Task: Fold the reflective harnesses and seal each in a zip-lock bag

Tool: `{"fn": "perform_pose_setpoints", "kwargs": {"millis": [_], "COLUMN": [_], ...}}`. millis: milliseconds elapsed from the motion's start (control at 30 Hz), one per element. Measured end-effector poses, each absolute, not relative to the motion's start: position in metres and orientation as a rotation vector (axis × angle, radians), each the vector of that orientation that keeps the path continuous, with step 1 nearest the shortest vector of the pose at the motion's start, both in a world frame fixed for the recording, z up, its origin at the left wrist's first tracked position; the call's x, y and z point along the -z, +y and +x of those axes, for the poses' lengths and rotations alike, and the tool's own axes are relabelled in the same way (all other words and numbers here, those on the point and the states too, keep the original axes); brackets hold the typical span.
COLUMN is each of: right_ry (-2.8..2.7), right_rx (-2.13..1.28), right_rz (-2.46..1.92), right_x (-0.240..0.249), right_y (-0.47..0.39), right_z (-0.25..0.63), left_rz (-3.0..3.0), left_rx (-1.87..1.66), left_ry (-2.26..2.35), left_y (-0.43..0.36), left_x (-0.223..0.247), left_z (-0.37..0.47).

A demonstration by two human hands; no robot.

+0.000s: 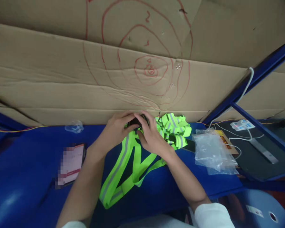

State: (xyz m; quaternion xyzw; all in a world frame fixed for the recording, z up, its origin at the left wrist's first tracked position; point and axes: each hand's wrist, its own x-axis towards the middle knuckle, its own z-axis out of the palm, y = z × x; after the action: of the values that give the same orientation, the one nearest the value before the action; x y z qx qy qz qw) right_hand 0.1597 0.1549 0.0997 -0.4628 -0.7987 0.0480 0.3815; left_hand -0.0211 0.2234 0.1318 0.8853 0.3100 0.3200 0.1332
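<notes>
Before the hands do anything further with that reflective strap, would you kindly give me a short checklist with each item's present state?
1. Both hands on the black buckle: left hand and right hand meet there: ok.
2. Buckle fastened or open: hidden by fingers: cannot tell.
3. Reflective strap fully on the blue table: its loop hangs past the front edge: not ok.
4. Strap pile apart from the plastic bags: ok.
5. Phone out of the strap's way: ok.

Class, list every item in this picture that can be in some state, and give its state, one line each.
left hand, closed on the black buckle
right hand, pressing on the same buckle
reflective strap, unfolded, hanging over the table edge
strap pile, bunched up
clear bags, flat and crumpled
phone, lying flat
white cable, plugged into a white box
</notes>
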Motion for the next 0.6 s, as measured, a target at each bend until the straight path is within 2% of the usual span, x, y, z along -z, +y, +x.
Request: {"fn": "perform_pose_setpoints", "kwargs": {"millis": [233,400,500,600], "right_ry": [-1.857,-1.750,-1.557,-1.390], "right_rx": [-0.436,-0.646,-0.619,-0.650], "right_rz": [-1.045,-1.069,-1.080,-1.125], "right_x": [-0.116,-0.126,-0.126,-0.122], "right_y": [0.156,0.149,0.147,0.151], "right_z": [0.191,0.201,0.202,0.204], "left_rz": [2.507,2.080,1.734,1.656], "left_rx": [-1.083,-1.168,-1.106,-0.889], "left_ry": [0.823,0.555,0.359,0.286], "left_y": [0.213,0.212,0.220,0.223], "left_x": [-0.146,-0.139,-0.128,-0.119], "left_z": [-0.030,-0.017,-0.005,0.005]}}
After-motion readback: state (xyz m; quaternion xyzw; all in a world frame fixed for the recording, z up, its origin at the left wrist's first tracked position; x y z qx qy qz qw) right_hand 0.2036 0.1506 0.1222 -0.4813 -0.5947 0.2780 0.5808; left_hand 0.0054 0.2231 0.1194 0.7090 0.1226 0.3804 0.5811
